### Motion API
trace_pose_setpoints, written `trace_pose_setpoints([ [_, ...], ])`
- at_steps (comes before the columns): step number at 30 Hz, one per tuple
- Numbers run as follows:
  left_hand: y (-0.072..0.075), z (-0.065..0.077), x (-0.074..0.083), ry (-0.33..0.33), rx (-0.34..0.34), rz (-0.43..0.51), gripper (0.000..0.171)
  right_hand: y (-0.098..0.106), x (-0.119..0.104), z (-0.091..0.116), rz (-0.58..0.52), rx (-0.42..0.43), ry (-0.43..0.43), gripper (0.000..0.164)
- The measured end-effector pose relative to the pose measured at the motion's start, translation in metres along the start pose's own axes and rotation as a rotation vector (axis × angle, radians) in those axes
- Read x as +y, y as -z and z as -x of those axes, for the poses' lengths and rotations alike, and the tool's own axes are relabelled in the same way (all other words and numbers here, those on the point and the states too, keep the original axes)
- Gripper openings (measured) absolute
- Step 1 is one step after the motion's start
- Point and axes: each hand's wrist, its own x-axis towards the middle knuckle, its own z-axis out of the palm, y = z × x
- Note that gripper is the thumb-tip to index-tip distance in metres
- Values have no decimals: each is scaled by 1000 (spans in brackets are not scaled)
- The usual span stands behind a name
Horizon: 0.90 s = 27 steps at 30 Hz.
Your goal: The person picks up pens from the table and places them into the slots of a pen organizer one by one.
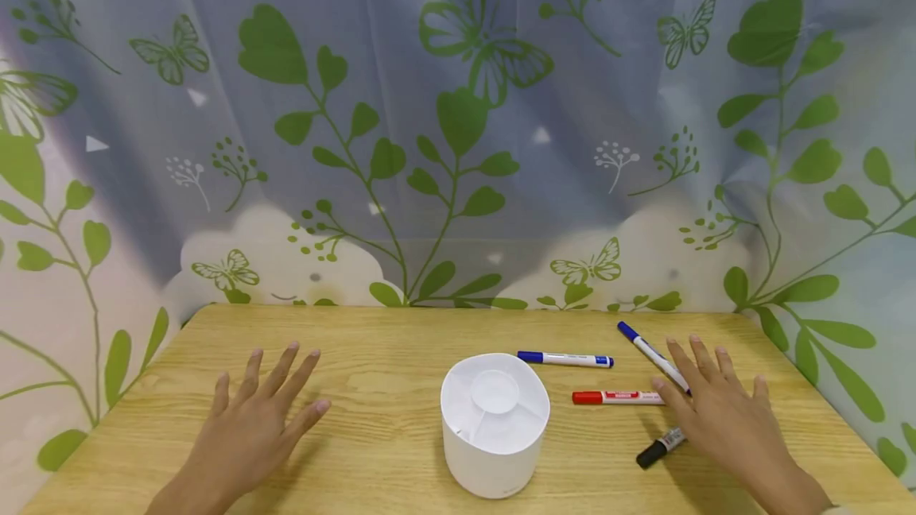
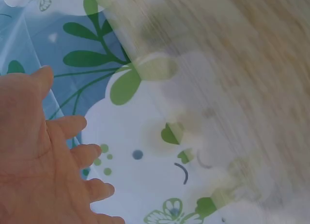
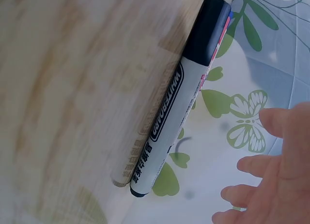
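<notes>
My left hand (image 1: 250,431) is spread over the left part of the table, its fingers straight and holding nothing. In the left wrist view the same hand (image 2: 53,156) shows its palm side, with no object near it. At the right, my other hand (image 1: 726,416) hovers with fingers spread, covering parts of several markers. A black-capped whiteboard marker (image 3: 177,108) lies under it. A red-capped marker (image 1: 619,397) and a blue-capped marker (image 1: 647,352) extend out from behind its fingers. Another blue-capped marker (image 1: 565,359) lies farther left. Between the hands stands a white, round, divided container (image 1: 494,463).
The wooden table (image 1: 372,388) reaches back to a curtain (image 1: 458,181) printed with green leaves and butterflies. The curtain also hangs along both sides of the table.
</notes>
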Motion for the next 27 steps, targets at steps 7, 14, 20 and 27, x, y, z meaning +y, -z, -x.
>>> trace_pose_setpoints([
  [7,3,0,11,-14,-7,40,75,2,1,-1,-13,-12,-15,80],
  [14,4,-1,24,-40,-12,115,78,5,6,-4,-12,-14,-11,80],
  [20,5,-4,36,-82,-31,239,81,9,13,-5,-65,-29,-17,82],
  [27,4,-9,57,-137,-65,349,90,10,22,-4,-117,-16,-7,72],
])
